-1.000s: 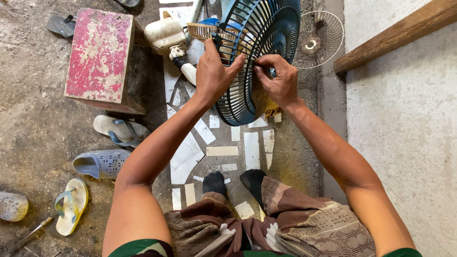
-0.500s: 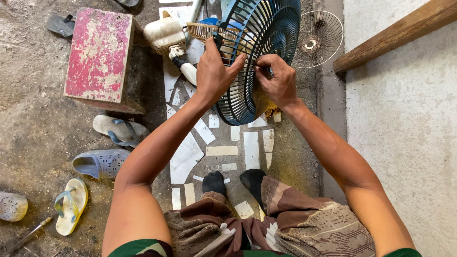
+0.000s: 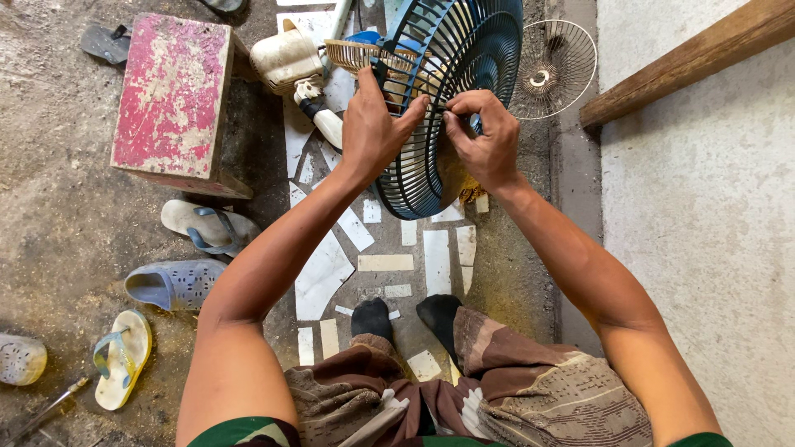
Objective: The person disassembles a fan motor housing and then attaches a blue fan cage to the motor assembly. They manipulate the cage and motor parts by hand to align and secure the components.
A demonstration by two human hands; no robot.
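Observation:
A dark blue plastic fan guard (image 3: pixel 464 66) stands on edge on the floor in front of me. My left hand (image 3: pixel 374 124) grips its ribbed rim from the left side, thumb against the bars. My right hand (image 3: pixel 484 136) pinches a small spot on the rim right beside the left thumb; what it pinches is too small to tell. A tan wicker-like piece (image 3: pixel 356 54) pokes out behind the guard near my left fingers. My two dark-socked feet (image 3: pixel 406 319) rest on the floor below.
A worn red wooden stool (image 3: pixel 170 103) stands at the left. A cream fan motor housing (image 3: pixel 286 58) lies behind the guard, a wire fan grille (image 3: pixel 553 70) leans at the right. Several sandals (image 3: pixel 199 225) lie at the left. A wooden beam (image 3: pixel 687 66) crosses the right wall.
Both hands stay on the guard's rim; the fingers have shifted only slightly. The guard has not visibly moved.

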